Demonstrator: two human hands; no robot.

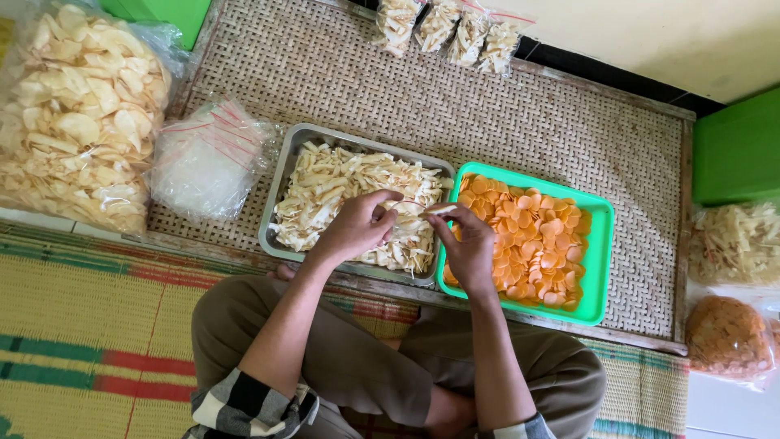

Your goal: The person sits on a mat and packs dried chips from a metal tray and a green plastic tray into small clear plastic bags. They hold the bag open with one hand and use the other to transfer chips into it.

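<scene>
1. The left hand [357, 228] and right hand [470, 244] meet above the inner edges of two trays; both sets of fingers pinch one small clear bag [422, 209] stretched between them, holding pale cracker sticks.
2. The left fingers [382, 213] are curled on the bag's left end, the right fingers [449, 215] grasp its right end.
3. One metal tray [276, 195] holds pale cracker sticks; one green tray [603, 244], touching it on the right, holds round orange crackers.
4. Four small filled bags [447, 28] lie at the woven mat's far edge.
5. One large bag of white chips [77, 114] sits left, one bundle of empty bags [207, 158] beside it.
</scene>
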